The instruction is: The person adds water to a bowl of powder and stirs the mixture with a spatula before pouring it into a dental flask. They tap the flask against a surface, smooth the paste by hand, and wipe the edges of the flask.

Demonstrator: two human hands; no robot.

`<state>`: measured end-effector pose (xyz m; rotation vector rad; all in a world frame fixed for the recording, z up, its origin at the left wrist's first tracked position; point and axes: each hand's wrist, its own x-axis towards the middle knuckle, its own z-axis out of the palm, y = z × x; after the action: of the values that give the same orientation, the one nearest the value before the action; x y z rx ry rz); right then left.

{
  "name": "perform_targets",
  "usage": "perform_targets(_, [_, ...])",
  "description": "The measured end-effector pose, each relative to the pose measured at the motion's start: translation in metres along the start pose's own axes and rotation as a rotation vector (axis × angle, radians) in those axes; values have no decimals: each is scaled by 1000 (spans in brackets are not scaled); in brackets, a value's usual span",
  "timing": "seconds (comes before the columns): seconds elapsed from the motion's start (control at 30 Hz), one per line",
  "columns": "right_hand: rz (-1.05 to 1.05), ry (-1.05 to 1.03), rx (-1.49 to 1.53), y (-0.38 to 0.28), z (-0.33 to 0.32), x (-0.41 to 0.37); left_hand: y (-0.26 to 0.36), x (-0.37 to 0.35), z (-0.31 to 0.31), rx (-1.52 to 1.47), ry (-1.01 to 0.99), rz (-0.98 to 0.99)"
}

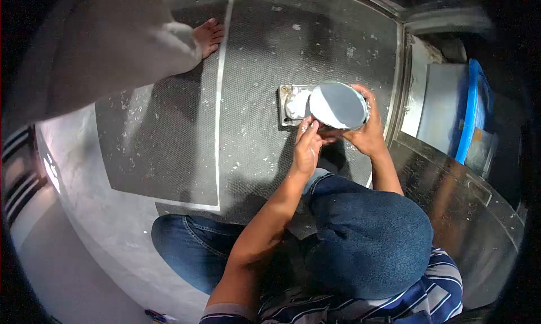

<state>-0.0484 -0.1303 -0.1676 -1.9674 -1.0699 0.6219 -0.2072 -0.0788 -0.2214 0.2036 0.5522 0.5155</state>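
Observation:
My right hand (369, 129) is wrapped round the right side of a round container (365, 111) with a thin rim. Its face looks flat, part bright white and part grey in shadow, and I cannot make out whether that is a liquid or a solid. My left hand (307, 150), with white smears on its fingers, is closed at the container's lower left edge; some fingers are hidden beneath it. Just left of the container, partly covered by it, a rectangular metal block (285, 121) lies on the mat, with white material on its top.
A dark textured mat (259, 59) with white specks and a white line covers the floor. Another person's bare foot (208, 37) and draped grey cloth (112, 47) are at upper left. On the right stand a dark panel (445, 183) and a blue-rimmed bin (472, 109).

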Motion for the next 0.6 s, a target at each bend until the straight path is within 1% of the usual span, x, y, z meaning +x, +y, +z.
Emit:
perform_targets(0.03, [13,14,-1,11,-6,-6,-4,4,9,6,-5,-18])
perform_targets(0.1, [-33,-29,237,29,-18,-17,-21,16,26,199,130,57])
perform_targets(0.13, [-2,-34,405,39,-23,-22,-34,24,22,435,100,146])
perform_targets(0.17, [70,-2,563,56,-30,-30,-41,28,28,461,69,156])
perform_targets(0.23, [241,82,809,88,-45,-43,-53,37,30,843,45,155])
perform_targets(0.27, [247,101,806,103,-48,-48,-54,41,34,870,-13,17])
perform_targets(0.3, [352,141,733,118,-50,-52,-59,47,35,870,-28,2])
perform_targets(0.37, [524,222,579,155,-44,-60,-83,57,16,1179,-8,-9])
perform_targets(0.4, [581,221,574,162,-45,-62,-108,67,-13,1142,-63,129])
perform_targets(0.43, [633,215,572,161,-46,-57,-107,68,-10,1144,-70,131])
perform_targets(0.47, [636,219,576,161,-49,-53,-105,63,-10,1177,-103,113])
perform_targets(0.5, [619,219,490,160,-53,-54,-104,56,-10,1211,-137,82])
perform_targets(0.53, [603,217,406,152,-57,-55,-99,51,0,1116,-106,40])
perform_targets(0.57, [610,223,411,146,-59,-55,-102,49,-4,1121,-109,31])
perform_targets(0.6, [531,274,353,141,-60,-50,-104,52,-6,1145,-95,28])
